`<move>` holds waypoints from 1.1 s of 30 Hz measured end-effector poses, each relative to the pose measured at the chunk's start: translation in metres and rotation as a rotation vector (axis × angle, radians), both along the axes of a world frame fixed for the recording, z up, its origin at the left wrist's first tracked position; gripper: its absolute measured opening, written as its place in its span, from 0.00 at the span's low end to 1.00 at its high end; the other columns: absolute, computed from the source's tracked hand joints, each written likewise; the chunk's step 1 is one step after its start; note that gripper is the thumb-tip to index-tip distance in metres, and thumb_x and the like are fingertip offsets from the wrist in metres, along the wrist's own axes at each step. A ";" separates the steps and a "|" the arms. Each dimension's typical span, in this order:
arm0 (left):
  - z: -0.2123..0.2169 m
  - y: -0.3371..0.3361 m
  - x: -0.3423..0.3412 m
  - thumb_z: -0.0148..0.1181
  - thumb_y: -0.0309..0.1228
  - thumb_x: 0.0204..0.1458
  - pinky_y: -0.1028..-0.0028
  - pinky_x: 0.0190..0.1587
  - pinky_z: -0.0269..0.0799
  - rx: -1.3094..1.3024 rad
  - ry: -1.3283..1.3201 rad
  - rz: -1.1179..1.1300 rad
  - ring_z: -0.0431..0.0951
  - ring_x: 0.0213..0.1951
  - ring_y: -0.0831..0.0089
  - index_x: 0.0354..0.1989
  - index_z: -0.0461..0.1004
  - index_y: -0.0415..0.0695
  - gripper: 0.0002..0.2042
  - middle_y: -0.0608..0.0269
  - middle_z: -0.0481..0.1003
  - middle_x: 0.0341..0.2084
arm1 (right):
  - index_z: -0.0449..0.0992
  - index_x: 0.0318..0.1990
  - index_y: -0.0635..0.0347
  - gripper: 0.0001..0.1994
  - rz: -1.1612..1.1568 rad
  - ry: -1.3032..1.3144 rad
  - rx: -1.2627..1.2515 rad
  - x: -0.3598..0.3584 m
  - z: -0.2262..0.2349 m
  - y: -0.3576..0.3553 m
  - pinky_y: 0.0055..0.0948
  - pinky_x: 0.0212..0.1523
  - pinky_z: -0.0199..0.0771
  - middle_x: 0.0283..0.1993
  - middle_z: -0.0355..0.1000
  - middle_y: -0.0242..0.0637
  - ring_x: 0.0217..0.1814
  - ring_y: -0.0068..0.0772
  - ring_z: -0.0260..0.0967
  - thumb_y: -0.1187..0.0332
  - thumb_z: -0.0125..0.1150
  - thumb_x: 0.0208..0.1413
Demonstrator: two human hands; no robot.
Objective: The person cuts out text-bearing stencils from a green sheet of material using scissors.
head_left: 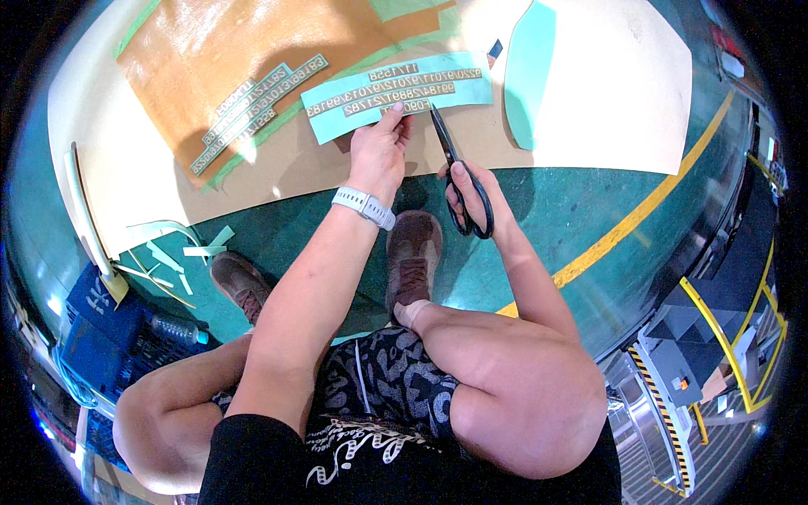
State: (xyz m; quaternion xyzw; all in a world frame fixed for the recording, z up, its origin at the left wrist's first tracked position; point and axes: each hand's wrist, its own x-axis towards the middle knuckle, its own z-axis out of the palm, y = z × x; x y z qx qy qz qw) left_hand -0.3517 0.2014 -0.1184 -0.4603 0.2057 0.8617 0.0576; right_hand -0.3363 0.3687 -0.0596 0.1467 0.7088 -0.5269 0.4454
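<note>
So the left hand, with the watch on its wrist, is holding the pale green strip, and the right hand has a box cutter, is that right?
Not quite: the right hand holds black-handled scissors, not a box cutter, as the head view shows. The rest is right.

The pale green sheet (396, 94) looks smooth and matt; whether it is paper or thin plastic cannot be told. The scissors (444, 141) have dark metal blades and smooth black handles with a slight gloss. The brown panel (244, 42) is glossy, throwing back bright glare, while the cream board (606, 84) around it looks matt, like card. The green floor (480, 269) has a smooth, shiny, painted look. The watch strap (364, 206) seems rubbery, the bottle (177, 330) clear plastic, the shorts (396, 370) and black shirt (252, 459) soft matt cloth.
</note>
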 end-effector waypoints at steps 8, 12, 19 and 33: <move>0.010 0.000 -0.005 0.50 0.26 0.56 0.63 0.47 0.74 0.061 -0.010 -0.029 0.75 0.45 0.57 0.48 0.64 0.40 0.12 0.49 0.73 0.43 | 0.68 0.38 0.62 0.25 0.051 0.049 0.019 -0.001 -0.001 -0.003 0.18 0.13 0.56 0.17 0.59 0.26 0.12 0.17 0.55 0.45 0.44 0.59; 0.009 -0.001 -0.005 0.49 0.25 0.56 0.60 0.48 0.74 0.063 -0.010 -0.021 0.76 0.45 0.55 0.48 0.64 0.39 0.12 0.47 0.73 0.42 | 0.68 0.39 0.62 0.26 0.064 0.047 -0.002 -0.002 -0.003 -0.002 0.18 0.13 0.56 0.16 0.58 0.26 0.12 0.17 0.55 0.43 0.44 0.58; 0.008 -0.001 -0.007 0.48 0.26 0.57 0.60 0.47 0.75 0.080 -0.043 -0.011 0.76 0.44 0.54 0.49 0.62 0.38 0.12 0.44 0.72 0.43 | 0.68 0.40 0.62 0.28 0.008 0.022 -0.044 -0.001 -0.001 -0.004 0.17 0.13 0.56 0.17 0.59 0.26 0.13 0.17 0.55 0.41 0.42 0.58; 0.011 0.000 -0.007 0.46 0.26 0.58 0.61 0.46 0.76 0.055 -0.021 -0.025 0.76 0.44 0.54 0.50 0.61 0.38 0.12 0.44 0.72 0.44 | 0.70 0.38 0.59 0.23 0.055 0.034 -0.023 -0.005 -0.002 0.000 0.19 0.17 0.61 0.18 0.62 0.26 0.17 0.17 0.59 0.45 0.47 0.59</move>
